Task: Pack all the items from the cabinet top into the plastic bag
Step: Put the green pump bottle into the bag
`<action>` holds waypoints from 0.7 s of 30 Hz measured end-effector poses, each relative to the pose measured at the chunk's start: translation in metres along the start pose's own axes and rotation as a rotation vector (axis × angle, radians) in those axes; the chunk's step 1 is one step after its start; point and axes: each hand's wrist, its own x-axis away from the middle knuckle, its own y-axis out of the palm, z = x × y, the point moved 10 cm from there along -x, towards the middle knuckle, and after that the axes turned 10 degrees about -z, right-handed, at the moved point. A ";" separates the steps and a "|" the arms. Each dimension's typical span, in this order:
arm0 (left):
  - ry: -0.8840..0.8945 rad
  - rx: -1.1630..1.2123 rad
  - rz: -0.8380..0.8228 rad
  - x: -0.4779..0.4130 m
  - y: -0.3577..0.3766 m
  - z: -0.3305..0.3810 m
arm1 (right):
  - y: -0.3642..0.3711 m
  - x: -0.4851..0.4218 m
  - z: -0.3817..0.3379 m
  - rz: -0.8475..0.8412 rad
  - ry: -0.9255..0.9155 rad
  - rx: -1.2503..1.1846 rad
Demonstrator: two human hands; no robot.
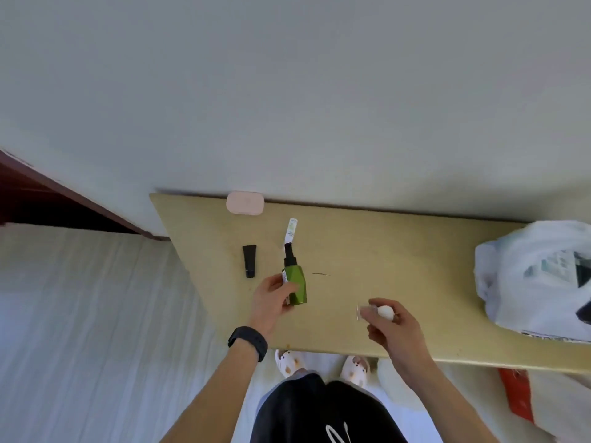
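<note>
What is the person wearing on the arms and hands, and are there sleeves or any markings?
The left forearm and the right forearm are bare, with no sleeves in view. The left hand and the right hand wear no gloves. A black band, like a watch or fitness tracker, goes round the left wrist. No markings show.

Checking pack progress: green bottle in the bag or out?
Out. The left hand grips the green bottle over the cabinet top, apart from the plastic bag at its right end.
</note>
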 end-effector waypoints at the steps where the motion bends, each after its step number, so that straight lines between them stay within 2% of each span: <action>1: -0.004 -0.025 -0.048 0.001 0.023 0.004 | -0.013 0.005 -0.008 0.028 -0.023 -0.028; 8: 0.069 -0.215 -0.381 0.029 0.204 0.035 | -0.155 0.057 -0.030 0.289 -0.123 -0.427; 12: 0.106 -0.238 -0.544 0.051 0.304 0.052 | -0.253 0.087 -0.046 0.446 -0.190 -0.639; 15: 0.111 -0.222 -0.681 0.066 0.373 0.065 | -0.327 0.095 -0.067 0.538 -0.259 -0.513; 19: 0.059 -0.281 -0.859 0.085 0.453 0.067 | -0.405 0.091 -0.097 0.690 -0.233 -0.067; 21: 0.036 -0.364 -0.894 0.088 0.484 0.060 | -0.432 0.083 -0.105 0.735 -0.187 0.074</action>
